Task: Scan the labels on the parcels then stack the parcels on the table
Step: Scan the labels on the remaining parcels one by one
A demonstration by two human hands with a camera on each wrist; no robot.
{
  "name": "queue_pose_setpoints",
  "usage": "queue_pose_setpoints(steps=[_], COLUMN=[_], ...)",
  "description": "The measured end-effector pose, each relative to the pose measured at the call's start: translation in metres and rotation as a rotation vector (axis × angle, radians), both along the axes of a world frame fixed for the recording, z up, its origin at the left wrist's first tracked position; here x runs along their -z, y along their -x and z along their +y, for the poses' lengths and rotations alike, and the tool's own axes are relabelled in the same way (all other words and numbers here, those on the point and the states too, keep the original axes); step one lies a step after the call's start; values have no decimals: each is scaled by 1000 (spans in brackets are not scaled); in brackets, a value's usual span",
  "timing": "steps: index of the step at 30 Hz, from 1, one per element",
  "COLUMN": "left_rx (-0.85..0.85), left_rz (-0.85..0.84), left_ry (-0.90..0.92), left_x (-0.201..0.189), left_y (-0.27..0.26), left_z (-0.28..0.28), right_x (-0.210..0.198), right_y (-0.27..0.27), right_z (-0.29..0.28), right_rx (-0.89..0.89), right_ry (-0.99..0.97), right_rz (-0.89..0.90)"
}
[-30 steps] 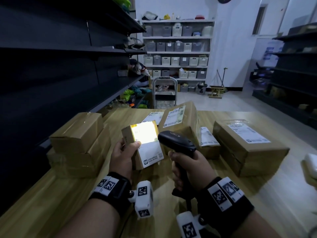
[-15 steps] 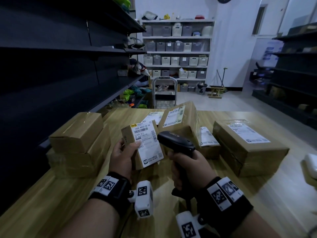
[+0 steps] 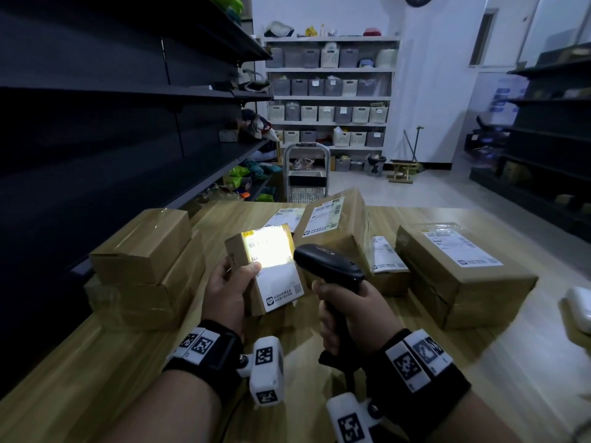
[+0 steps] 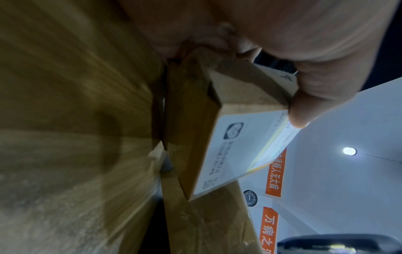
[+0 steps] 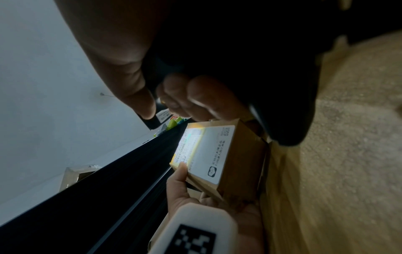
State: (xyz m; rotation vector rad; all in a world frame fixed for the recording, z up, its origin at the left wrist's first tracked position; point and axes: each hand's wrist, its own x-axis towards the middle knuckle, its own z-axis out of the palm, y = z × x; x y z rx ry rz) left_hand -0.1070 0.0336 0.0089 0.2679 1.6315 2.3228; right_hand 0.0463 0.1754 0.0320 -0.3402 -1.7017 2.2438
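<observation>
My left hand (image 3: 228,284) grips a small cardboard parcel (image 3: 271,282) tilted up over the wooden table (image 3: 96,362), thumb on its white label (image 3: 281,284). The upper part of the label glows bright under the scanner's light. My right hand (image 3: 351,310) grips the handle of a black barcode scanner (image 3: 327,262), whose head points at that label from the right. The same parcel (image 4: 228,137) (image 5: 219,154) shows in both wrist views, with the lit band on its label. Two stacked parcels (image 3: 144,266) sit at the left.
Behind the held parcel a tall labelled box (image 3: 332,225) leans on a lower one (image 3: 388,266). A wide labelled box (image 3: 460,270) lies at the right, a white object (image 3: 579,305) at the table's right edge. Dark shelving (image 3: 96,123) runs along the left.
The scanner light, on a second ago and off half a second ago, is lit on the label again. Both hands and the parcel have stayed nearly still.
</observation>
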Motion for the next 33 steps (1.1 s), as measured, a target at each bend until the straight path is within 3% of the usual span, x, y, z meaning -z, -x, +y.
queue_pose_setpoints(steps=[20,25,33], left_rx=[-5,-69,-47], left_rz=[-4,67,-23], left_ry=[-9,-5,-80], left_x=[0,3,7], left_y=[-1,1,11], left_z=[-1,1,2], right_x=[-3,-2,-1], right_y=[-2,-2,2], right_z=[-3,-3,0], right_rx=[-46,-22,-1], right_ry=[-4,-9,-15], right_rz=[4,8,19])
